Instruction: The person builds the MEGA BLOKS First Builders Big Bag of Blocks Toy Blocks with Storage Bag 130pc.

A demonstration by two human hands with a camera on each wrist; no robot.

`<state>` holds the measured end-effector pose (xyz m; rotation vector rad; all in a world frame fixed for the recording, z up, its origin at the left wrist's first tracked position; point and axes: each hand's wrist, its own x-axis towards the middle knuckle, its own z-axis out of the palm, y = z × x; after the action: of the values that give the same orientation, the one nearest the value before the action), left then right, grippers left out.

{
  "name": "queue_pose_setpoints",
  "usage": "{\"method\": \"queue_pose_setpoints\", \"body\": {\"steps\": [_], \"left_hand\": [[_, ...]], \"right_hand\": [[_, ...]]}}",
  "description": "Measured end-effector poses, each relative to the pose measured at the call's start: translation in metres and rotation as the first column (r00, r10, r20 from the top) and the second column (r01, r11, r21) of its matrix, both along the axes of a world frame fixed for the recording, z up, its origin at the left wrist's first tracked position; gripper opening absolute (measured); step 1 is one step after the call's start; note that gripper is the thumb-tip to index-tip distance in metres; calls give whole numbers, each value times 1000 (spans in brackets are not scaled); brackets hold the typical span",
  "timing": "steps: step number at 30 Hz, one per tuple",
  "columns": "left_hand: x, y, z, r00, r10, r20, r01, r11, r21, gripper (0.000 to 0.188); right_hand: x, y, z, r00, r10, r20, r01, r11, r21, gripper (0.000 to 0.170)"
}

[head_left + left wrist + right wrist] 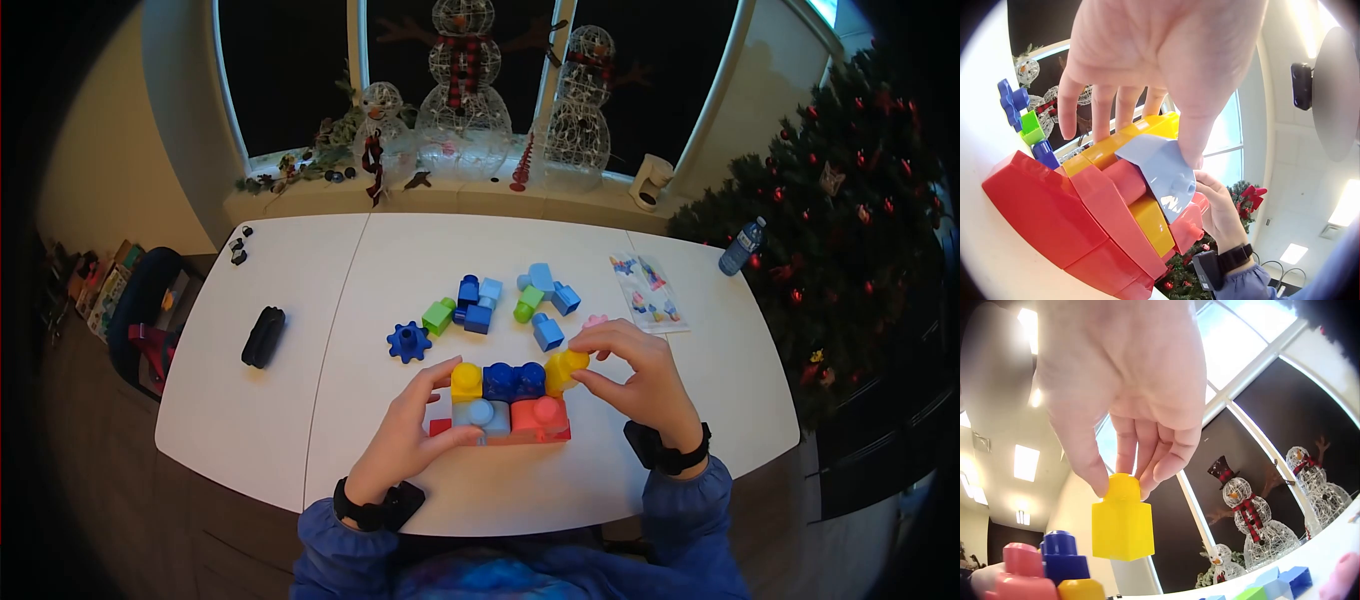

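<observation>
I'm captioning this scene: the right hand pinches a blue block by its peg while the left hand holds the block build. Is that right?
Not quite: the pinched block is yellow, as the right wrist view shows. The right hand does pinch it by its peg, and the left hand holds the block build.

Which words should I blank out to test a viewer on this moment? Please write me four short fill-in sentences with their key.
1. The right hand pinches a ____ block.
2. The left hand has its ____ against the light-blue block in the stack.
3. The gear is dark ____.
4. In the head view, the sheet lies to the ____ of the gear.

Missing words: yellow; thumb; blue; right.
</observation>
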<state>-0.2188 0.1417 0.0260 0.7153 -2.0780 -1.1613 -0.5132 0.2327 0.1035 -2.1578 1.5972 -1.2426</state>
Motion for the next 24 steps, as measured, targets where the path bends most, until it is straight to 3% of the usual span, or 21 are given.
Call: {"method": "queue_pose_setpoints", "body": {"steps": [11,14,24], "left_hand": [[-1,1,4,1000,4,15,-4,1000,8,85],[0,1,4,1000,-1,20,1,1000,12,85],[0,0,2,1000,-8,-2,8,999,33,84]], "right_hand": [[13,5,-43,998,-37,52,43,992,-122,26],[16,11,-47,992,-46,117,56,995,-85,28],[29,26,-61,975,-74,209,79,997,-12,53]]}}
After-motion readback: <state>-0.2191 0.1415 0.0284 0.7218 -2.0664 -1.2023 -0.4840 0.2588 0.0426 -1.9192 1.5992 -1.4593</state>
